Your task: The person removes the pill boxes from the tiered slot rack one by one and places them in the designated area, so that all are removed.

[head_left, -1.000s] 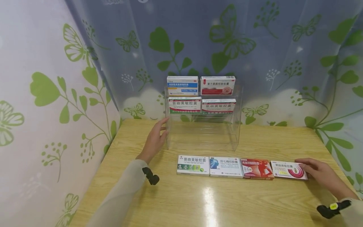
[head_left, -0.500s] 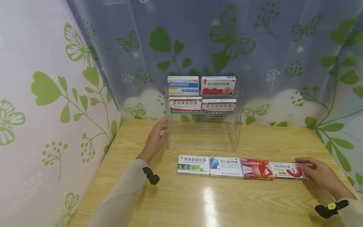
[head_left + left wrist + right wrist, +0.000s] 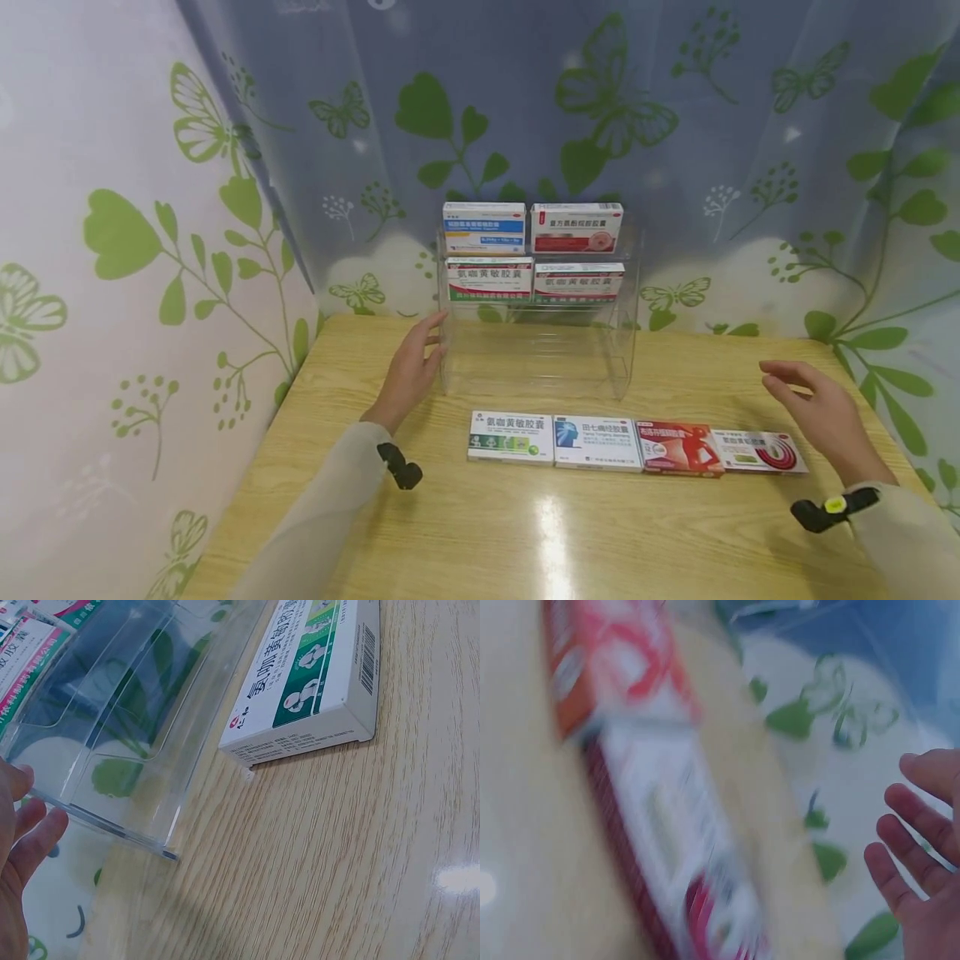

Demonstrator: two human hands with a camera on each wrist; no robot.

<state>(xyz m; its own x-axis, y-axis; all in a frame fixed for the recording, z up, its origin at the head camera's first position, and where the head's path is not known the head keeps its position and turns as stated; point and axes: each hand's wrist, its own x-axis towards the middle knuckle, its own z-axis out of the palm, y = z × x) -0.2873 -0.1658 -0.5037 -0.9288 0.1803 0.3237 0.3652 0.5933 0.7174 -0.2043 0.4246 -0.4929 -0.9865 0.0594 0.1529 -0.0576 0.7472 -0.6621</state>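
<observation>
My left hand (image 3: 405, 371) rests its fingertips at the left side of a clear acrylic display rack (image 3: 537, 308), with fingers loosely bent. In the left wrist view its fingers (image 3: 41, 844) lie at the rack's side edge. My right hand (image 3: 828, 421) hovers above the table's right part, fingers apart and holding nothing. Below and left of it lies a white medicine box with a pink ring (image 3: 763, 452). That box ends a row with a red medicine box (image 3: 680, 448), a white one with a blue head picture (image 3: 597, 443) and a white-green one (image 3: 511, 437).
The rack's top tier holds a blue-white box (image 3: 484, 229) and a red-white box (image 3: 576, 228). Two green-red-white boxes (image 3: 490, 280) stand on the tier below. Patterned curtains (image 3: 750, 183) surround the wooden table (image 3: 420, 533) at the back and sides.
My right hand has let go of the pink-ring box and risen up and to the left. That box has settled flat against the red one. My left hand has stayed put.
</observation>
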